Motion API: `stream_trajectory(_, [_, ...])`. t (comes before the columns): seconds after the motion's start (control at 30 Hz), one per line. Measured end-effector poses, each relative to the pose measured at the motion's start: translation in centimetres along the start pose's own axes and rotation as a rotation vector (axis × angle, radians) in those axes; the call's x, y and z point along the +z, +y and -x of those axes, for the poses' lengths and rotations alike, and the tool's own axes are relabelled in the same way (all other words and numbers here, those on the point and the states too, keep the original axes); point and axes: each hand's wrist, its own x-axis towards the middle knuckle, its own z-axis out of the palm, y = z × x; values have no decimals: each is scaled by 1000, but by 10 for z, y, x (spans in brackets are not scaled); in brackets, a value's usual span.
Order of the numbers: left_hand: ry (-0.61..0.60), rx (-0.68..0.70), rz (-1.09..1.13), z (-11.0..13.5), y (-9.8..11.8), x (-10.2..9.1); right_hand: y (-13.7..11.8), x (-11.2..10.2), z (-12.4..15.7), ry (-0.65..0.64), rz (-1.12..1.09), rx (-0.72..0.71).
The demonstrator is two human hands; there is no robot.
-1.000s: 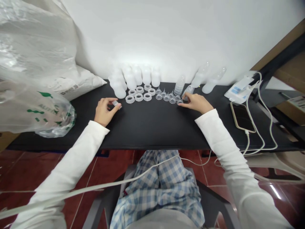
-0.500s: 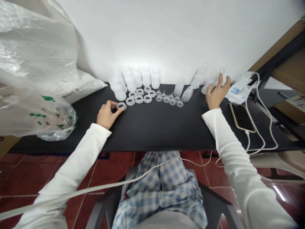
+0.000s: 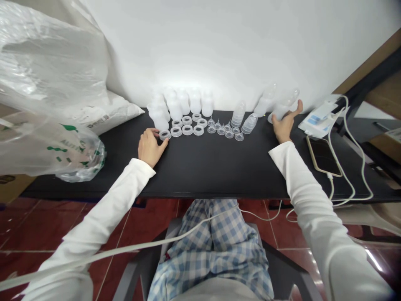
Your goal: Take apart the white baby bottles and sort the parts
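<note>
My left hand [image 3: 150,147] rests on the black table with its fingertips at a translucent plastic ring [image 3: 164,135], which lies at the left end of a row of similar rings [image 3: 187,130]. My right hand [image 3: 284,127] has its spread fingers against the lower side of a frosted, tilted plastic bottle [image 3: 283,102]. Between my hands stand several frosted bottles [image 3: 175,109] at the back, with small clear funnel-shaped pieces [image 3: 221,130] and two stacks of clear cups [image 3: 238,113] to their right.
The black table [image 3: 213,167] runs along a white wall, and its front edge lies just past my forearms. A plastic bag [image 3: 46,142] and a white sack [image 3: 106,119] stand at the left. A phone [image 3: 322,155], a white packet [image 3: 318,119] and cables lie at the right.
The ring that my left hand held above the table now lies at the row's left end. My right hand has come down from above the tilted bottle to rest against its side.
</note>
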Motion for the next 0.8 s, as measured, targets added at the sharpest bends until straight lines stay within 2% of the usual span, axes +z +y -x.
stream_trajectory(0.07, [85, -2, -1, 1, 8, 2, -2, 3, -1, 272, 91, 241])
stream_trajectory(0.1, [129, -3, 1, 2, 14, 3, -8, 4, -1, 370, 132, 285])
stream_trajectory(0.13, [162, -2, 12, 3, 21, 4, -15, 4, -2, 408, 161, 285])
stream_trajectory(0.23, [166, 75, 99, 7, 47, 12, -46, -1, -5, 368, 200, 185])
stream_trajectory(0.33, [80, 270, 252, 12, 76, 30, -78, -6, -9, 487, 198, 109])
stream_trajectory(0.37, [49, 327, 301, 13, 86, 37, -87, -7, -9, 465, 167, 85])
stream_trajectory(0.5, [-33, 477, 484, 13, 127, 66, -120, -2, -4, 589, 40, -48])
stream_trajectory(0.57, [-42, 547, 565, 11, 146, 78, -135, 8, 6, 484, -32, -102])
stream_trajectory(0.63, [-2, 602, 619, 7, 158, 87, -149, 24, 18, 231, -108, -115])
stream_trajectory(0.67, [28, 624, 641, 5, 161, 92, -156, 33, 25, 167, -147, -103])
stream_trajectory(0.77, [117, 673, 707, -1, 159, 103, -171, 61, 40, 167, -423, -57])
stream_trajectory(0.8, [133, 675, 730, -3, 155, 106, -173, 68, 43, 121, -529, -26])
